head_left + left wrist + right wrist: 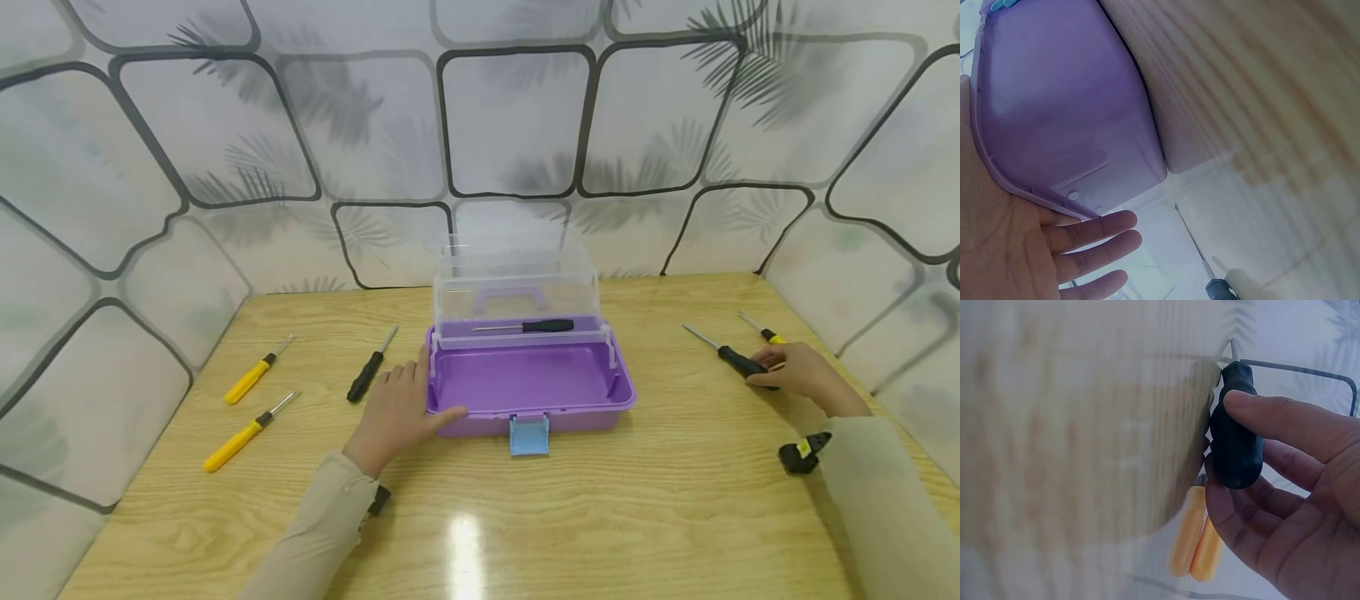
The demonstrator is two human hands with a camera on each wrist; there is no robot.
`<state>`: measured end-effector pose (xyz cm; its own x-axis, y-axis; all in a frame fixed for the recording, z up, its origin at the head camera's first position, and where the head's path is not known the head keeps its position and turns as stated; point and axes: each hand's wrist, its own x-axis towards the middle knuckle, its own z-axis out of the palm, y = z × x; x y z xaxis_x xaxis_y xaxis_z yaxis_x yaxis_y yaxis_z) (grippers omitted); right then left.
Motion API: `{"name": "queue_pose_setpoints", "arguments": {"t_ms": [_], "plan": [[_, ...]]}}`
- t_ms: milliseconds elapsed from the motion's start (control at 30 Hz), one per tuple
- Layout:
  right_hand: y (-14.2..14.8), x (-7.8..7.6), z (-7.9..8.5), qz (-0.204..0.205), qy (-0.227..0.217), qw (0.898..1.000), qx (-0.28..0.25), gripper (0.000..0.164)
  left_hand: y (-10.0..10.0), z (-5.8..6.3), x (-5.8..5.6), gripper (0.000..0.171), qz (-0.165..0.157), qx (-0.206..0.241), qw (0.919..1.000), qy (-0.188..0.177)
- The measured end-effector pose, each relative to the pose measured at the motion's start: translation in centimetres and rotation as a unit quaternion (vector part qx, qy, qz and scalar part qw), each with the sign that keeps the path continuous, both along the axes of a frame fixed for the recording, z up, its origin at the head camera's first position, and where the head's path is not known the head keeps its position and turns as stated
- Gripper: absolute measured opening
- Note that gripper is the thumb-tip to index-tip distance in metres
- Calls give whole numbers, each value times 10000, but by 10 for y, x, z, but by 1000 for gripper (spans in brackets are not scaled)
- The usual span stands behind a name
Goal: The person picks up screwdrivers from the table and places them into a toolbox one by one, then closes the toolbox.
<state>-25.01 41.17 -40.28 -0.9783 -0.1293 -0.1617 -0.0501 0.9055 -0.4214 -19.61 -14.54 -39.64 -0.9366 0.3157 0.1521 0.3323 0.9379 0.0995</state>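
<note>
My right hand pinches the handle of a black screwdriver at the right of the table. In the right wrist view the thumb and fingers lie around that black handle, which is at the table surface. My left hand rests at the left front corner of a purple toolbox, fingers along its side and thumb over the front rim. The left wrist view shows those fingers straight. The clear lid stands raised, and another black screwdriver lies across the rear of the box.
Left of the box lie a black screwdriver and two yellow ones, the farther and the nearer. Beyond my right hand lies a yellow-handled screwdriver. A blue latch hangs at the box's front. Patterned walls enclose the table's back and sides.
</note>
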Motion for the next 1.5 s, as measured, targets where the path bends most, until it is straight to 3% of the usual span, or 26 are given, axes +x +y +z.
{"name": "queue_pose_setpoints", "arguments": {"t_ms": [1100,1500], "plan": [[2,4,0,-246,-58,9995,183,57,1,0,1,111,-32,36,10000,15],[-1,0,1,-48,85,9994,324,56,0,0,0,111,-7,78,10000,-14]]}}
